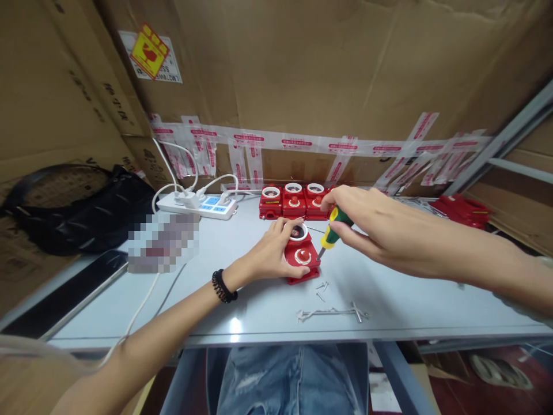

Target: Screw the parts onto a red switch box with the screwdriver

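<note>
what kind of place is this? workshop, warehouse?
Likely a small assembly bench in a stockroom. Stacked cardboard cartons wall in a grey table. A row of identical red button boxes stands at the back, loose screws lie nearby, and the right hand holds a screwdriver to another red box.

Both hands point(276, 253) point(367, 222) fwd, fingers curled

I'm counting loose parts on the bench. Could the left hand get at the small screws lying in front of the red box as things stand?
Probably yes. The left hand rests on the red box, and the screws lie on bare table just beside it. Only the box's corner lies between.
</note>
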Available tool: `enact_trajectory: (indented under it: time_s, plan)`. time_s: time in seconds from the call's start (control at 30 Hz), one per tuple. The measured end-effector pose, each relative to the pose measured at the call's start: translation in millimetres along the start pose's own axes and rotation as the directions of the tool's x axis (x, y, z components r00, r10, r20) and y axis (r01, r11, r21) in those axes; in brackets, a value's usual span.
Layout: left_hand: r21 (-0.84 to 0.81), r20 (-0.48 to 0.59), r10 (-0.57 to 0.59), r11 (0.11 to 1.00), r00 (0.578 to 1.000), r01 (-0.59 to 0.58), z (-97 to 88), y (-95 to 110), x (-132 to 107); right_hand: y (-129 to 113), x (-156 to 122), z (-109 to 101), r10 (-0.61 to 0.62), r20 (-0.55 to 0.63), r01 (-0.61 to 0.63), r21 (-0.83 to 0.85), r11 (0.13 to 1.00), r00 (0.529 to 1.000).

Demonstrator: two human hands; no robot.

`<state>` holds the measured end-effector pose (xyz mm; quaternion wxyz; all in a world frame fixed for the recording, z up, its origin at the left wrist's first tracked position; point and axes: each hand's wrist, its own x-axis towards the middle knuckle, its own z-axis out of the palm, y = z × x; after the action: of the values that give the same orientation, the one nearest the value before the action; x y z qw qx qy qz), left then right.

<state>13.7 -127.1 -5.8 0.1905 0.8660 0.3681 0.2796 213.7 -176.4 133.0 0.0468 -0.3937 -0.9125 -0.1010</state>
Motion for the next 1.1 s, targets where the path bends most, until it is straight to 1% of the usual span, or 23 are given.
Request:
enact_trajectory:
  time_s: [0.07, 0.13, 0.17, 0.23, 0.27, 0.33, 0.37, 0.4, 0.43, 0.47, 0.53, 0.6, 0.63, 0.7, 0.73, 0.8, 0.83, 0.87, 0.9, 0.93, 1.0, 1.03, 1.1]
  plan:
    - [-0.004, -0.003, 0.004, 1.000, 1.000, -0.004, 0.5, -1, 0, 3, 1, 4, 0.048, -0.039, -0.052, -0.122, 0.991, 0.998]
    - [0.001, -0.002, 0.008, 1.000, 1.000, -0.008, 0.6, -1, 0, 6, 4, 9, 0.145, -0.090, -0.164, -0.259, 0.952, 0.985]
    - [0.007, 0.000, 0.006, 1.000, 1.000, -0.006, 0.3, -1, 0, 7, 6, 11, 0.188, -0.103, -0.211, -0.292, 0.933, 0.977]
    - [0.019, 0.009, -0.006, 1.000, 1.000, 0.006, -0.6, 0, 0, 8, 7, 11, 0.232, -0.098, -0.250, -0.262, 0.932, 0.968]
    - [0.023, 0.012, -0.013, 1.000, 1.000, 0.012, -1.1, 1, 0, 7, 7, 9, 0.214, -0.073, -0.225, -0.208, 0.952, 0.974]
    - [0.020, 0.013, -0.011, 1.000, 1.000, 0.011, -1.4, 2, 0, 4, 5, 4, 0.107, -0.009, -0.107, -0.057, 0.993, 0.994]
    - [0.015, 0.009, -0.003, 1.000, 1.000, 0.002, -1.3, 1, 0, 3, 3, 1, 0.054, 0.011, -0.054, 0.010, 0.998, 0.998]
    - [0.010, 0.001, 0.007, 1.000, 1.000, -0.007, -0.9, 1, 0, 2, 2, 0, 0.017, 0.020, -0.018, 0.049, 0.999, 1.000]
    - [0.005, -0.004, 0.015, 1.000, 1.000, -0.015, -0.4, 0, -1, 1, 1, -1, 0.004, 0.019, -0.005, 0.049, 0.999, 1.000]
    - [0.002, -0.007, 0.020, 1.000, 1.000, -0.020, 0.1, -1, -1, 1, 1, 0, 0.013, 0.005, -0.013, 0.008, 1.000, 1.000]
    - [0.001, -0.006, 0.019, 1.000, 1.000, -0.019, 0.9, -3, 0, 3, 2, 5, 0.070, -0.051, -0.077, -0.148, 0.986, 0.996]
    - [0.003, -0.001, 0.011, 1.000, 1.000, -0.011, 0.8, -3, 0, 6, 5, 11, 0.155, -0.095, -0.176, -0.279, 0.944, 0.983]
    - [0.003, 0.000, 0.010, 1.000, 1.000, -0.010, 0.5, -3, 0, 8, 6, 12, 0.201, -0.104, -0.224, -0.303, 0.926, 0.974]
    - [0.007, 0.006, 0.007, 1.000, 1.000, -0.007, -0.5, -2, 0, 8, 7, 11, 0.245, -0.090, -0.260, -0.253, 0.932, 0.965]
    - [0.011, 0.008, 0.006, 1.000, 1.000, -0.006, -0.9, -1, 0, 7, 7, 9, 0.225, -0.065, -0.233, -0.190, 0.954, 0.972]
    - [0.019, 0.010, 0.007, 1.000, 1.000, -0.007, -1.3, 0, 0, 2, 5, 2, 0.123, -0.005, -0.123, -0.032, 0.992, 0.992]
    - [0.022, 0.009, 0.008, 1.000, 1.000, -0.008, -1.2, 0, -1, 0, 4, -1, 0.078, 0.023, -0.079, 0.026, 0.997, 0.997]
    - [0.025, 0.007, 0.008, 1.000, 1.000, -0.009, -1.0, 1, -1, -3, 3, -3, 0.060, 0.044, -0.062, 0.037, 0.997, 0.997]
    - [0.026, 0.005, 0.010, 1.000, 1.000, -0.010, -0.6, 0, -1, -5, 3, -4, 0.061, 0.049, -0.060, -0.012, 0.998, 0.997]
    - [0.026, 0.005, 0.009, 1.000, 1.000, -0.009, -0.2, 0, -2, -7, 4, -4, 0.072, 0.041, -0.067, -0.111, 0.992, 0.997]
    - [0.029, 0.005, 0.005, 1.000, 1.000, -0.005, 0.1, 0, -2, -7, 5, -2, 0.126, -0.014, -0.123, -0.345, 0.930, 0.992]
    - [0.031, 0.006, 0.004, 1.000, 1.000, -0.004, 0.0, 0, -1, -6, 6, -1, 0.162, -0.046, -0.166, -0.427, 0.889, 0.986]
    - [0.036, 0.007, 0.002, 0.999, 1.000, -0.003, -1.4, 0, -1, -2, 6, 1, 0.205, -0.062, -0.211, -0.443, 0.871, 0.977]
